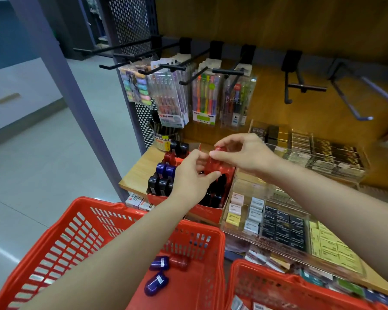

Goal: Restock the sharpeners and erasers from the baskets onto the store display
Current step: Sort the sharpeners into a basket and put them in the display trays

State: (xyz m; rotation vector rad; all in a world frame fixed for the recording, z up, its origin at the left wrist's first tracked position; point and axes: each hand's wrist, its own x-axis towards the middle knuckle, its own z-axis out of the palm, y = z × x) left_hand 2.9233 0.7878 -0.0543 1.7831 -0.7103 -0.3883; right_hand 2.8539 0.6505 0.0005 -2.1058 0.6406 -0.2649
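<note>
**Two hands hold red sharpeners over the red box**

Wooden shelf (pixel 139 168) and wooden back wall fill the store display, with a pale floor at 9 o'clock. Black hooks at 12 o'clock hold pen packs (pixel 188 97).

Both hands meet near the middle. The left hand (pixel 188 177) and the right hand (pixel 244 153) each curl their fingers and pinch a bunch of red sharpeners (pixel 214 164) between them. The bunch sits just above a red box (pixel 207 212) on the shelf. Inside the box stand more sharpeners in rows: black sharpeners (pixel 158 184) at the front left, blue sharpeners (pixel 165 170) behind them.

At 4 o'clock from the box is a clear tray (pixel 244 234) with small erasers (pixel 254 214) in neat rows.

At 7 o'clock sits a red basket (pixel 81 222). Two loose blue sharpeners (pixel 156 283) and one loose red sharpener (pixel 179 262) lie on its bottom. At 5 o'clock a second red basket (pixel 267 285) shows, with small packs in it, too blurry to tell what they are.
</note>
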